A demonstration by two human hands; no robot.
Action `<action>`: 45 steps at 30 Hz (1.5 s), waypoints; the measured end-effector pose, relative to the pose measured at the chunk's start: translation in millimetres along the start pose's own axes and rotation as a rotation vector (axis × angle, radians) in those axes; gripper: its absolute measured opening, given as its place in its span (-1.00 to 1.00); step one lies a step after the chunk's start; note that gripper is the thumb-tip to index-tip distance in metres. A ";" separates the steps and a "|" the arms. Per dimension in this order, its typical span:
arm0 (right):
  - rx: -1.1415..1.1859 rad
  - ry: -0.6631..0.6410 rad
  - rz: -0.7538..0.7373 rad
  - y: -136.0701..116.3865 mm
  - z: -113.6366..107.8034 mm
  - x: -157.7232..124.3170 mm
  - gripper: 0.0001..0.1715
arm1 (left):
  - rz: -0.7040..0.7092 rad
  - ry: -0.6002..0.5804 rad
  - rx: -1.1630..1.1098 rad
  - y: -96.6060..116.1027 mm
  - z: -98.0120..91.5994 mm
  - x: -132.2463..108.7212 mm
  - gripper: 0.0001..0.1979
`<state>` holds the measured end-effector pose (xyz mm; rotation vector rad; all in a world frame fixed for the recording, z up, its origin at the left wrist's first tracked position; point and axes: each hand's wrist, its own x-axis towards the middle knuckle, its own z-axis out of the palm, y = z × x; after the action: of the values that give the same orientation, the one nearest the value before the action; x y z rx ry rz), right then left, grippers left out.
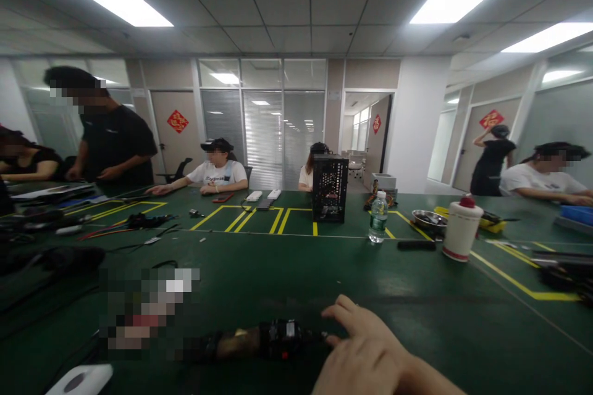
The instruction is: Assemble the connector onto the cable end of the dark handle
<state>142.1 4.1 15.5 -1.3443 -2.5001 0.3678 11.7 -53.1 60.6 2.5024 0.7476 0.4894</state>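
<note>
Two hands overlap at the lower right. The farther one, which looks like my right hand (359, 321), reaches leftward over the table with its forearm coming from the lower right. Its fingers and thumb are apart, with nothing visible between them. My left hand (356, 370) seems to be the nearer one, lying across that wrist; its fingers are largely hidden. Just left of the fingertips lies a long black device (278, 339) with a brownish section, a pale label and a red spot. Its exact kind is unclear, and I cannot tell whether a finger touches its thin end.
A water bottle (378, 219), a white bottle with a red cap (463, 229) and a metal bowl (428, 220) stand to the right. A black computer case (330, 190) sits ahead. Cables (134, 222) lie at left. Several people are around the green table (222, 271).
</note>
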 end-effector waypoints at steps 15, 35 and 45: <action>0.111 -0.196 -0.147 0.8 4.0 -35.7 -0.85 | -0.325 -0.033 0.298 -108.0 -52.9 -42.0 -0.53; 0.988 0.004 0.260 26.7 16.5 -23.5 -0.71 | -0.258 0.157 0.299 -98.7 2.2 -11.8 -0.81; 0.916 0.153 0.313 40.3 40.3 -19.4 -0.79 | -0.326 0.210 0.313 -107.2 0.1 -12.9 -0.82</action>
<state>168.9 5.7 -38.4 -1.2520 -1.6069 1.2293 -42.7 18.2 0.6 2.5567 1.3819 0.5566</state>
